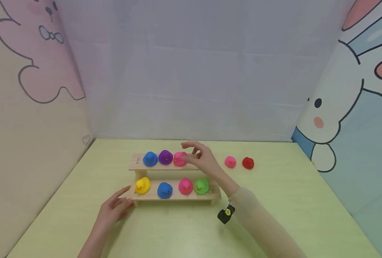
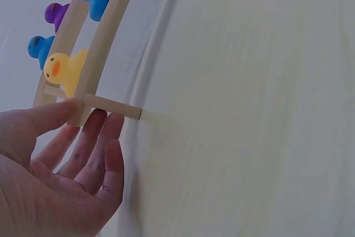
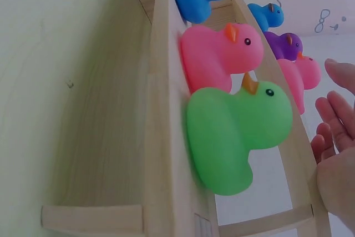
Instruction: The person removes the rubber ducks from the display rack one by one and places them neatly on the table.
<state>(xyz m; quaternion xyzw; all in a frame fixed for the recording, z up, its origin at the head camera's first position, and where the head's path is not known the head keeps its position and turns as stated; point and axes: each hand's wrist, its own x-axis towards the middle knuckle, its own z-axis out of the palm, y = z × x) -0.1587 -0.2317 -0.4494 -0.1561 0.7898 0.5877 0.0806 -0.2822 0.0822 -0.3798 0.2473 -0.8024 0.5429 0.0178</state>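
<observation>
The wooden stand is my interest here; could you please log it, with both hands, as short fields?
order: left to right
upper shelf: upper blue duck, purple duck, upper pink duck
lower shelf: yellow duck, lower blue duck, lower pink duck, green duck
table, right: loose pink duck, red toy
left hand: grips lower shelf's left end
right hand: near upper pink duck, gap visible in right wrist view

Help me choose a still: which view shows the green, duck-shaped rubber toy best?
Right wrist view: the green, duck-shaped rubber toy appears large and unobstructed. The head view shows it small; left wrist, not at all.
</observation>
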